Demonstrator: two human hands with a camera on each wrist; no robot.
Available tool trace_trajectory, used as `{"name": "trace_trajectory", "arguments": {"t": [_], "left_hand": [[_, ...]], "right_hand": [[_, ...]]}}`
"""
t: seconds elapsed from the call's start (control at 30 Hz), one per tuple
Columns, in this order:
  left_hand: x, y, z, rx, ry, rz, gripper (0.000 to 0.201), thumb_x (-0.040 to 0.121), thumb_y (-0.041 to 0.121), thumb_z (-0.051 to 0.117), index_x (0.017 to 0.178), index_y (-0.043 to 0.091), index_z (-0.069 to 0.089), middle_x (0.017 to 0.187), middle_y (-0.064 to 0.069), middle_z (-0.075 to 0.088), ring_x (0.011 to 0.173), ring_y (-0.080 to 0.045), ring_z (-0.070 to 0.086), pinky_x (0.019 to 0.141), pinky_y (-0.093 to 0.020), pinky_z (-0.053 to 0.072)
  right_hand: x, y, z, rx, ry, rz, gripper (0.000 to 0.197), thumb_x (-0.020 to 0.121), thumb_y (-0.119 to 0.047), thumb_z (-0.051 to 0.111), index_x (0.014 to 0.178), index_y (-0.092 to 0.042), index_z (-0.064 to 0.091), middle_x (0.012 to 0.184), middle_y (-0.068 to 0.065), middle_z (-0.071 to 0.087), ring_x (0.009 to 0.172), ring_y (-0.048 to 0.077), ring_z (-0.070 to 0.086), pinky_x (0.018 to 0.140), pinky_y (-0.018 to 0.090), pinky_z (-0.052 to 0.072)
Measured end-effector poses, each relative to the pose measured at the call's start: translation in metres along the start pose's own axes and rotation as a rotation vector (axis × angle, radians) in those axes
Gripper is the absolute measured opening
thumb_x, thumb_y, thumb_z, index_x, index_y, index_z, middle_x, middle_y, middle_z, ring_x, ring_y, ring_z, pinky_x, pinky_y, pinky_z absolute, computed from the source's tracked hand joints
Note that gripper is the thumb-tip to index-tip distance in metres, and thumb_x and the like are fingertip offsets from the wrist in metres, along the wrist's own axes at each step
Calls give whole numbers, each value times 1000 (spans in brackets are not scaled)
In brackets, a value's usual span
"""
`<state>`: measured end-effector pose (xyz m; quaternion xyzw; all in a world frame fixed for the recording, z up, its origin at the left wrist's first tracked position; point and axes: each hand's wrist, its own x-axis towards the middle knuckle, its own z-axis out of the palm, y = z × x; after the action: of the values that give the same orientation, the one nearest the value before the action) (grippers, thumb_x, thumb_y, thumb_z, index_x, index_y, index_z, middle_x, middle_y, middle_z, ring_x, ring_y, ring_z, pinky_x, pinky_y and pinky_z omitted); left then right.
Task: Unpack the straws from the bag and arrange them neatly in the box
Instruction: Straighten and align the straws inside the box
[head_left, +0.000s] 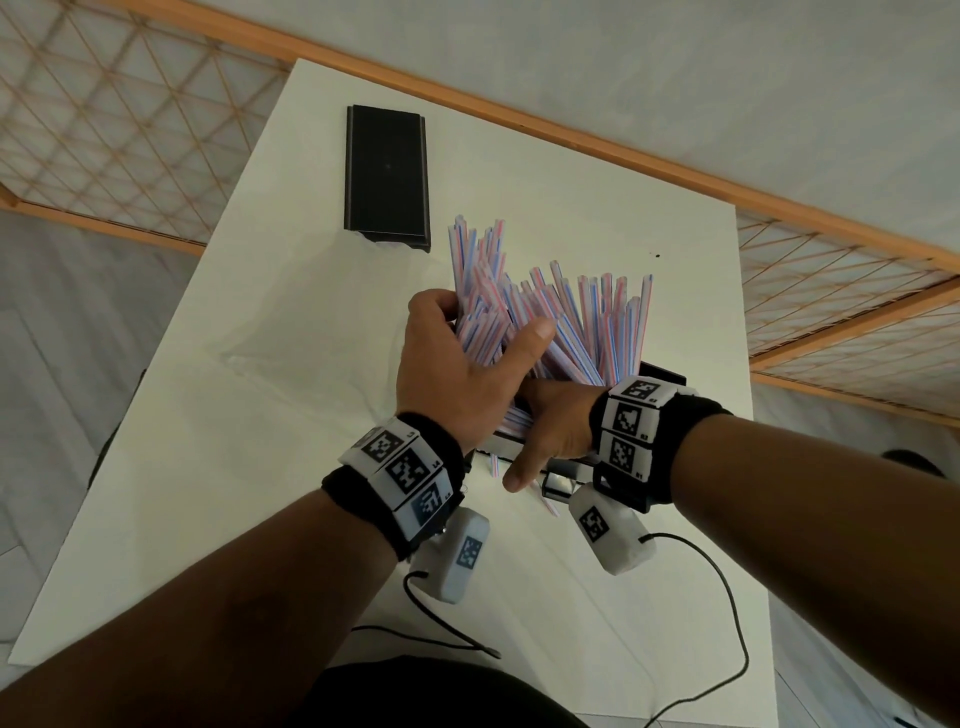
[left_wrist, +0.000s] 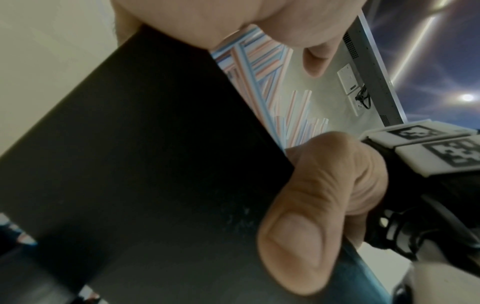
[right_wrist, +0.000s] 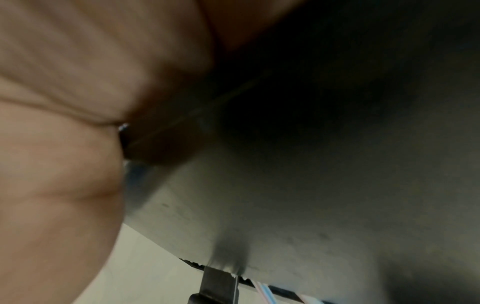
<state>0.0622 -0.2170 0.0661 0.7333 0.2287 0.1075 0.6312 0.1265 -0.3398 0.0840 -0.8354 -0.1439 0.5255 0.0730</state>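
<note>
A thick bundle of red-and-blue striped straws sticks up and fans out of a black box that is tilted above the white table. My left hand wraps round the left part of the bundle, thumb on one side and fingers on the other. My right hand grips the near end of the box from below, thumb pointing down. In the left wrist view the box fills the frame with the straws behind it. The right wrist view shows only my palm against the dark box.
A black lid lies flat at the far side of the table. A clear plastic bag lies crumpled left of the hands. Two loose straws lie under the box. Black cables trail near the table's front edge.
</note>
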Motion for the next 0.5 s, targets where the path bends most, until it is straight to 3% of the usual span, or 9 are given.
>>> {"name": "trace_trajectory", "arguments": {"t": [0.13, 0.2, 0.27, 0.33, 0.43, 0.5], "left_hand": [[-1, 2, 0, 17, 0, -24, 78, 58, 75, 76, 111, 27, 43, 107, 10, 61, 90, -2, 66, 70, -18, 54], [-1, 3, 0, 34, 0, -24, 75, 63, 67, 81, 112, 26, 42, 105, 16, 56, 90, 4, 61, 69, -9, 47], [-1, 4, 0, 41, 3, -26, 72, 66, 61, 83, 112, 25, 41, 102, 18, 52, 88, 8, 56, 65, -3, 42], [-1, 4, 0, 36, 6, -24, 74, 64, 62, 83, 112, 24, 42, 102, 18, 52, 88, 8, 56, 65, -1, 42], [-1, 5, 0, 31, 17, -26, 87, 53, 77, 76, 114, 24, 43, 110, 9, 58, 97, -5, 63, 77, -15, 49], [-2, 5, 0, 38, 25, -26, 86, 53, 75, 76, 114, 25, 43, 113, 7, 59, 100, -10, 64, 81, -21, 52]], "right_hand": [[-1, 2, 1, 22, -24, 1, 98, 67, -37, 89, 148, -19, 36, 148, 4, 49, 134, 26, 48, 109, 39, 40], [-4, 2, 3, 12, 13, -20, 96, 65, -50, 85, 145, -21, 39, 139, 4, 56, 123, 27, 58, 103, 44, 49], [-5, 1, 7, -45, 95, -66, 104, 62, -68, 76, 144, -18, 37, 124, 1, 63, 107, 23, 65, 93, 43, 55], [-8, 0, 11, -91, 181, -133, 102, 66, -74, 70, 142, -14, 37, 120, 1, 64, 100, 21, 65, 91, 40, 55], [-13, 2, 14, -94, 313, -257, 88, 74, -67, 71, 140, -16, 42, 122, -2, 61, 108, 18, 59, 99, 36, 48], [-19, 4, 13, -36, 369, -306, 83, 74, -60, 75, 139, -19, 43, 124, -5, 59, 114, 14, 56, 100, 29, 43]]}}
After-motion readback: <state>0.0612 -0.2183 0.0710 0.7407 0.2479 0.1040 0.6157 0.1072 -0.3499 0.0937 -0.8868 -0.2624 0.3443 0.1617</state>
